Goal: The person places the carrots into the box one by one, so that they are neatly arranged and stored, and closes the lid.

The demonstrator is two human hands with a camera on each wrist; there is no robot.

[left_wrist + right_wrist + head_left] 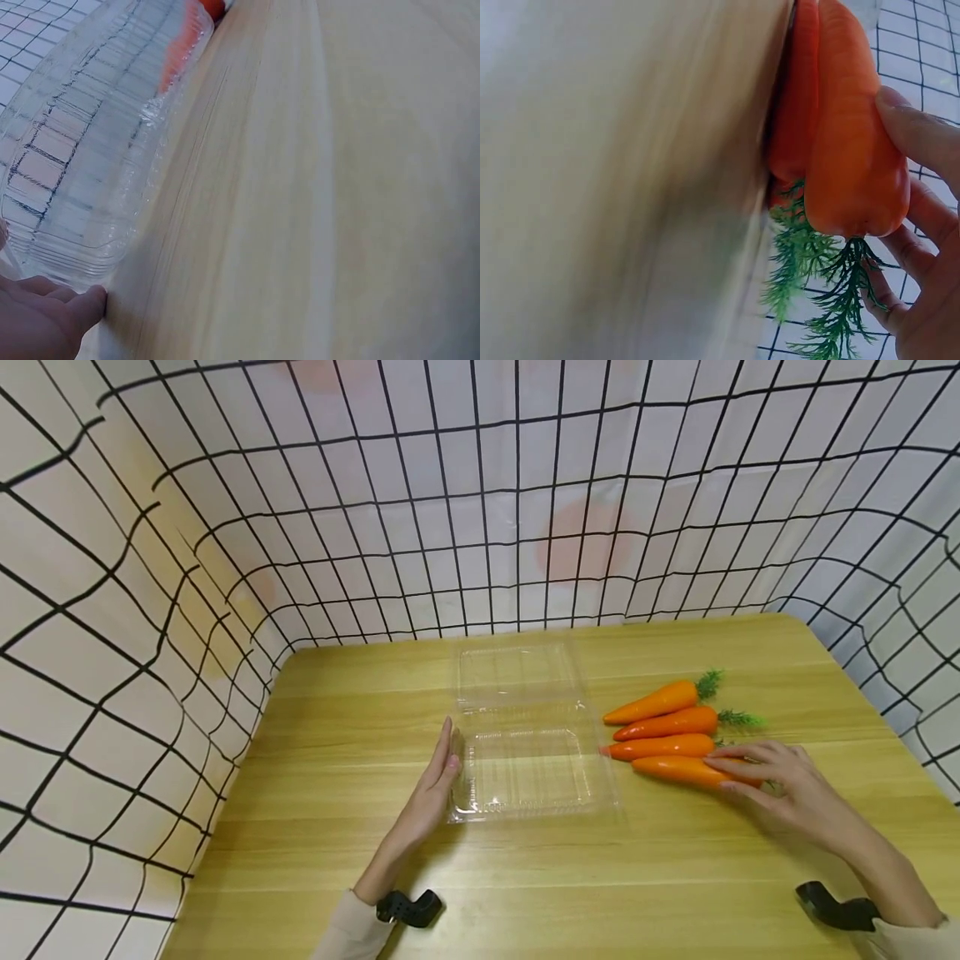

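- Spread beneath everything, a yellowish wood-grain tabletop (525, 893); twelve o'clock meaning straight away from the viewer.
- At its middle, a clear, ribbed plastic clamshell box (525, 768), opened flat, lid at twelve o'clock from base.
- At about two to three o'clock from the base, three glossy orange tapering carrots (667, 724) side by side.
- At the base's nine o'clock edge, the left hand (429, 793), fingers straight and touching the wall, gripping nothing; well apart from every carrot.
- At three o'clock from the box, the right hand (795, 789), clearly the nearer, pinching the thick end of a fourth glossy orange carrot (675, 768) between thumb and fingers.
- Reaching from that hand toward nine o'clock, the fourth carrot's long axis: tip just beside the box, dark green feathery frond (844, 300) toward three.
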